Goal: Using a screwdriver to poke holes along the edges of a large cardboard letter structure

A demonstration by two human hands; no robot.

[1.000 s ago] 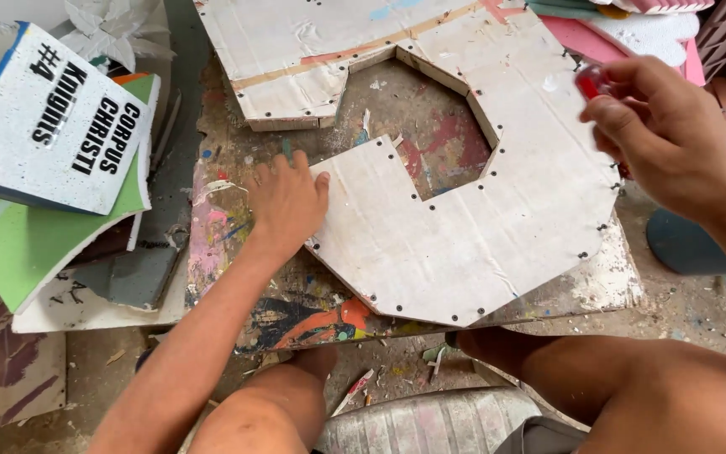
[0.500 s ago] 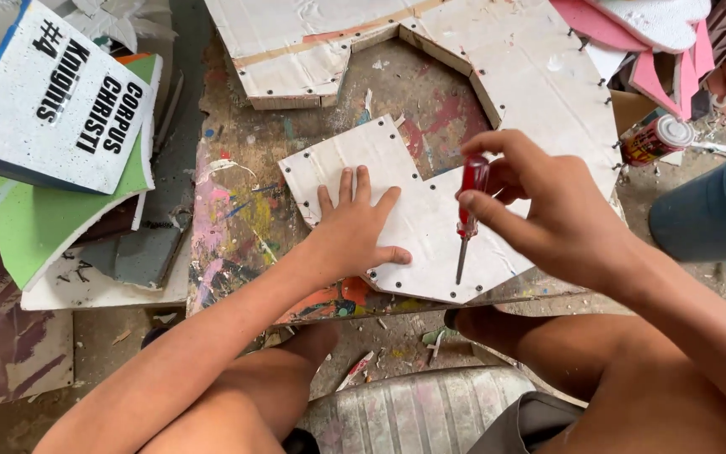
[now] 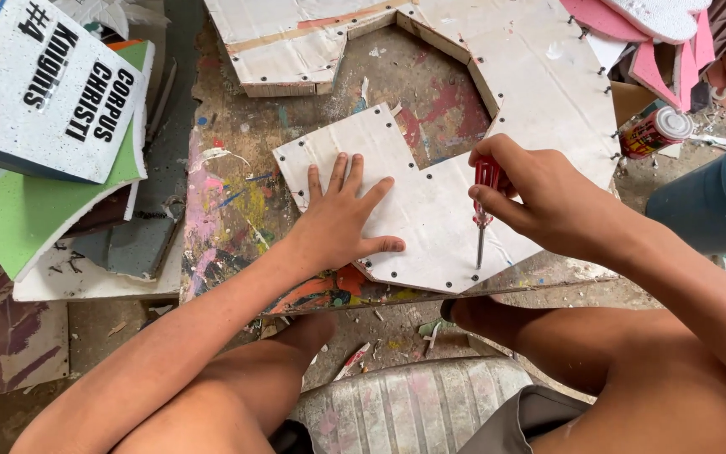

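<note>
Down on the floor, the biggest thing is the paint-splattered board (image 3: 237, 210) everything's sitting on, smeared with pink, yellow and red. On top of it lies a big whitish panel (image 3: 430, 202), an angular shape with a notch cut into it and dark screw heads dotted all along its edges. It stretches from the near edge of the board up to the top right.

Off to the left there's a messy stack of foam sheets (image 3: 35, 210), a green one under a white speckled one with black lettering. At the right edge I can see part of a blue bucket (image 3: 716, 210), and just up-left of it a red spray can (image 3: 653, 132) lying on its side. Pink foam bits (image 3: 607, 21) sit in the top right corner.

My left hand (image 3: 342, 219) is pressed flat on the panel, fingers spread apart, thumb out to the right, holding nothing. My right hand (image 3: 539, 197) is wrapped tight around a red-handled screwdriver (image 3: 483, 214), fingers closed on the handle. The screwdriver stands pretty much upright, tip down on the panel right near its bottom edge, at one of the screws as far as I can tell. Hands are near each other but not touching.
</note>
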